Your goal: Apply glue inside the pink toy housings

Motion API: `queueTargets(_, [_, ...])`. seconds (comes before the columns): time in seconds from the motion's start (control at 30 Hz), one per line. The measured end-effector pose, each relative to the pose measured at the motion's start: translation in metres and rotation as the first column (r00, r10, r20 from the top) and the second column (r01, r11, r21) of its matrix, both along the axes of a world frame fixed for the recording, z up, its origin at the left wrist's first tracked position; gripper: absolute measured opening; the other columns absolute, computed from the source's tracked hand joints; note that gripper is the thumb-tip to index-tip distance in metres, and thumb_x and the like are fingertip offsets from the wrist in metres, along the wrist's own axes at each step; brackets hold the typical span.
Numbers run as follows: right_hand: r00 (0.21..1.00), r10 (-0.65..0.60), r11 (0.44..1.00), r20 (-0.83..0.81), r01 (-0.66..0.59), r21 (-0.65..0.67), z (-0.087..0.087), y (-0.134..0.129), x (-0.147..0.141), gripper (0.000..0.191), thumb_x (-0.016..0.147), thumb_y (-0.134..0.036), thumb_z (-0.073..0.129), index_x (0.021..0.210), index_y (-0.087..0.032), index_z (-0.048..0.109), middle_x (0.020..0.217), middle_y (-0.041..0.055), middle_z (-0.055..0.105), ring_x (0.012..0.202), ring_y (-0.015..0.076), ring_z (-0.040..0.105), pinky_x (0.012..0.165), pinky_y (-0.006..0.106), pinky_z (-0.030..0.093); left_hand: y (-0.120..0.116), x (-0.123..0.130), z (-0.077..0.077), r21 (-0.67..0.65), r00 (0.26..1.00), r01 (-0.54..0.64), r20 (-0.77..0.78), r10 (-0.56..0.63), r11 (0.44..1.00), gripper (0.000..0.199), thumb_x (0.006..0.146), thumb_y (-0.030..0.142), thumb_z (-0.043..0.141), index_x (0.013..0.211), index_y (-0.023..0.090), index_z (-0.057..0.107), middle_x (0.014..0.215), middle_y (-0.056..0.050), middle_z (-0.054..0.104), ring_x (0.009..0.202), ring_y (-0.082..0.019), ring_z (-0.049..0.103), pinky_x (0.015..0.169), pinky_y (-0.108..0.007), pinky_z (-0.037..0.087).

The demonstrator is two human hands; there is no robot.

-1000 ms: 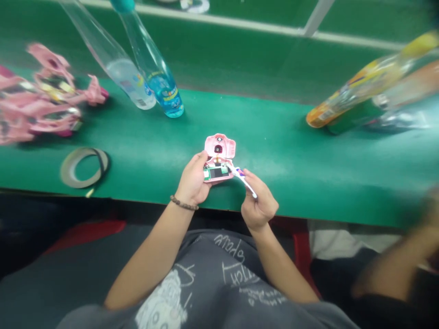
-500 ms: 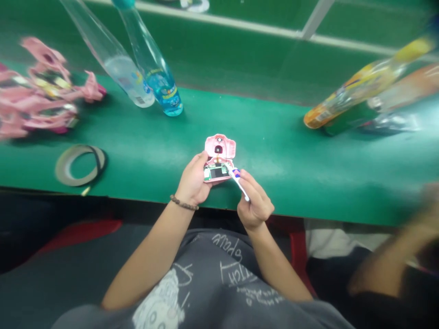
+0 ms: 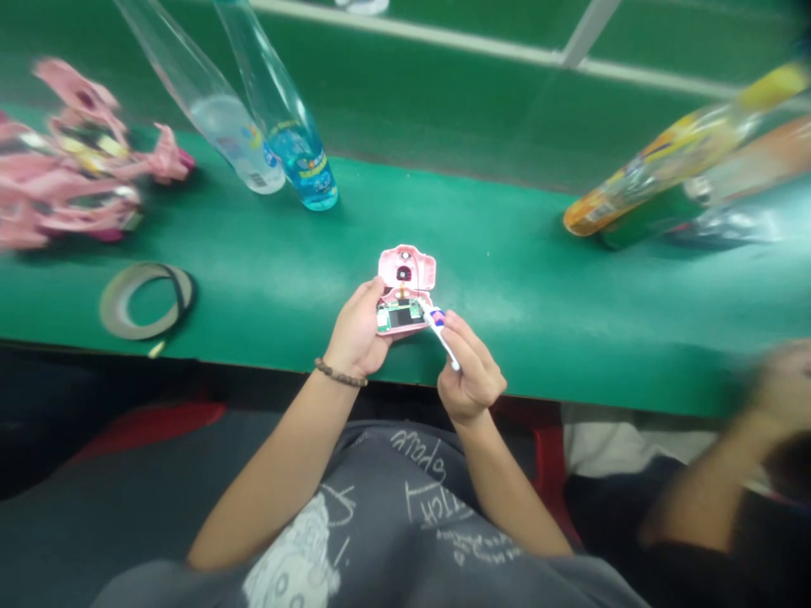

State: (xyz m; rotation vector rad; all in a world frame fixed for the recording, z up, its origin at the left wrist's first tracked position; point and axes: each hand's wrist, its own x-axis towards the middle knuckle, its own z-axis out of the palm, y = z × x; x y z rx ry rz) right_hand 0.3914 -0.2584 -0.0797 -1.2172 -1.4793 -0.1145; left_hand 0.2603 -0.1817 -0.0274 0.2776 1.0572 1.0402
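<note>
Well, a green bench [image 3: 507, 291] carries bottles [image 3: 301, 165] and a tape roll [image 3: 147, 300]. Over it, the left hand [image 3: 356, 331] clenches an opened pink toy [image 3: 406, 268], while the right hand [image 3: 472, 376] pinches a white tool [image 3: 442, 339] against the toy.

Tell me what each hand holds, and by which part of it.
The left hand grips the pink toy camera casing by its left side, beside the green circuit board; the right hand's fingers pinch a white pen-like tool around its middle.

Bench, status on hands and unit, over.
Left hand gripping open pink toy camera; right hand holding white-handled tool at its edge. Tape roll, water bottles aside.
</note>
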Motion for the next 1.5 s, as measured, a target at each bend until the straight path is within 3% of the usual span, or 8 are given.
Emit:
queueTargets(0.6, [0.999,0.024,0.999,-0.045,-0.023,0.031,0.0073,0.0011,-0.0017,0.048,0.082,0.003,0.055,0.119,-0.026,0.067,0.111,0.007,0.074,0.1,0.0256,0.073,0.086,0.035,0.066,-0.004,0.0007,-0.0023,0.024,1.0,-0.004,-0.028,0.004,1.0,0.016,0.094,0.031,0.056,0.098,0.017,0.06,0.09,-0.009,0.072,0.076,-0.022,0.071,0.07,-0.037,0.06])
queueTargets(1.27, [0.999,-0.039,0.999,0.005,0.039,0.016,0.006,0.0007,-0.0004,0.037,0.089,-0.007,0.052,0.118,-0.027,0.066,0.107,0.0066,0.076,0.097,0.0254,0.074,0.083,0.034,0.066,-0.0059,0.0006,-0.0012,0.014,1.0,-0.007,-0.026,0.007,1.0,0.016,0.094,0.032,0.056,0.099,0.017,0.06,0.089,-0.009,0.072,0.077,-0.023,0.071,0.072,-0.041,0.061])
queueTargets(1.4, [0.995,-0.051,0.997,-0.081,0.056,0.06,0.0074,0.0036,-0.0007,0.04,0.084,0.0,0.058,0.113,-0.026,0.069,0.104,0.0067,0.076,0.095,0.0252,0.075,0.083,0.034,0.066,-0.0067,0.0,-0.0002,0.011,1.0,-0.007,-0.005,0.007,1.0,0.019,0.093,0.032,0.059,0.102,0.016,0.06,0.094,-0.01,0.072,0.079,-0.023,0.072,0.073,-0.04,0.061])
queueTargets(1.5, [0.972,-0.096,0.995,-0.213,0.099,0.002,0.0065,0.0041,0.001,0.039,0.085,-0.005,0.06,0.112,-0.031,0.07,0.103,0.0046,0.076,0.094,0.0251,0.075,0.085,0.037,0.066,-0.0074,-0.002,-0.003,0.018,1.0,-0.006,-0.005,0.006,1.0,0.021,0.092,0.034,0.062,0.102,0.016,0.06,0.094,-0.009,0.071,0.079,-0.023,0.072,0.072,-0.039,0.061])
